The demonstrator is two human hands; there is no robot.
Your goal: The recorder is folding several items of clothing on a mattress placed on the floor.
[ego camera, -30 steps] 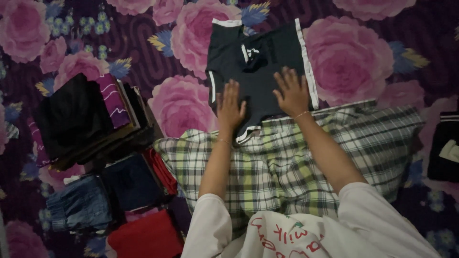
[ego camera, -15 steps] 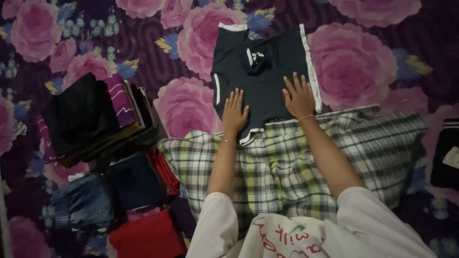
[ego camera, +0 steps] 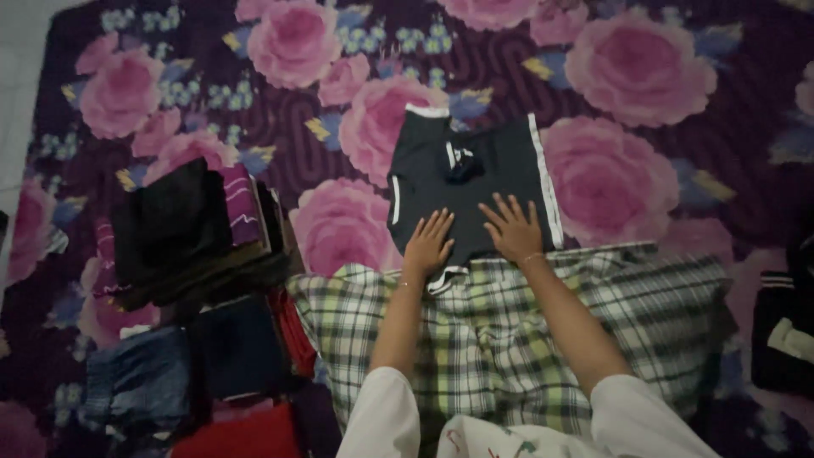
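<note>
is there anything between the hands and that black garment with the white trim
Nothing visible. The left hand and right hand both lie flat, palms down, right on the black garment, near its edge closest to the person, where it meets the plaid cloth.

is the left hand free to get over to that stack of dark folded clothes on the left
Probably yes. The left hand lies flat and empty on the black white-trimmed shorts, and only bare flowered purple bedcover lies between it and the stack of dark folded clothes.
</note>
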